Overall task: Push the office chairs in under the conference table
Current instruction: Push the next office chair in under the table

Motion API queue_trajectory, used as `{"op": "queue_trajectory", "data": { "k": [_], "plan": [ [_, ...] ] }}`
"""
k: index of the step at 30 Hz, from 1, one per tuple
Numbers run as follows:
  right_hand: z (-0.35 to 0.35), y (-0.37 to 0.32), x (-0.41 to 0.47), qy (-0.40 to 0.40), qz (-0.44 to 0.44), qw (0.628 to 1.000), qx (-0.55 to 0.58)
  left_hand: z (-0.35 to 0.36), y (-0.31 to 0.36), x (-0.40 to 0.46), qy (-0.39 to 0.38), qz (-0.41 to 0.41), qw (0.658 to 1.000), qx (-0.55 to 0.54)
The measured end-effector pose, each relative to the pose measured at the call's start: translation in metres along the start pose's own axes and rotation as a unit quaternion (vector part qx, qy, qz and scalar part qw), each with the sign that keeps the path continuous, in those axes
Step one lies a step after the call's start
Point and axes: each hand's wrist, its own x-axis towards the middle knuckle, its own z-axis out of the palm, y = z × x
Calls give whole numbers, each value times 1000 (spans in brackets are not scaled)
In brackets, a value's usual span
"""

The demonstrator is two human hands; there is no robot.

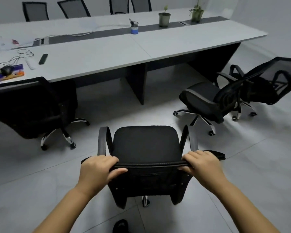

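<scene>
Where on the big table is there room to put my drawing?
Bare top runs from the black remote rightward to the grey table's far end, in front of the blue pen cup. The left end is crowded with tangled wires and papers.

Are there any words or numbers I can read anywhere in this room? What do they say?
None can be read.
Colourful mat at the table's left end: it has print, but too blurred to read.
Blue pen cup: no readable label.
Dark remote: markings too small to tell.
Chairs, plant pots and walls: no visible writing.
</scene>
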Motion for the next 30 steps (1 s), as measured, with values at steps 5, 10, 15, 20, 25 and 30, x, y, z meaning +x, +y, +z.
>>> {"op": "queue_trajectory", "data": {
  "k": [5,10,15,20,25,30],
  "plan": [
    [12,23,49,36,-33,999,16,6,-14,39,17,-24,1000,4],
    [22,42,95,66,-65,996,12,18,-35,76,31,-25,999,13],
    [38,61,129,74,-76,994,9,36,-52,100,50,-23,998,28],
    [52,75,162,72,-88,993,22,51,-68,120,51,-20,998,39],
    [69,82,201,81,-89,993,17,61,-90,147,56,-23,997,47],
    [89,95,246,94,-114,989,32,73,-108,169,70,-47,994,73]
  ]
}}
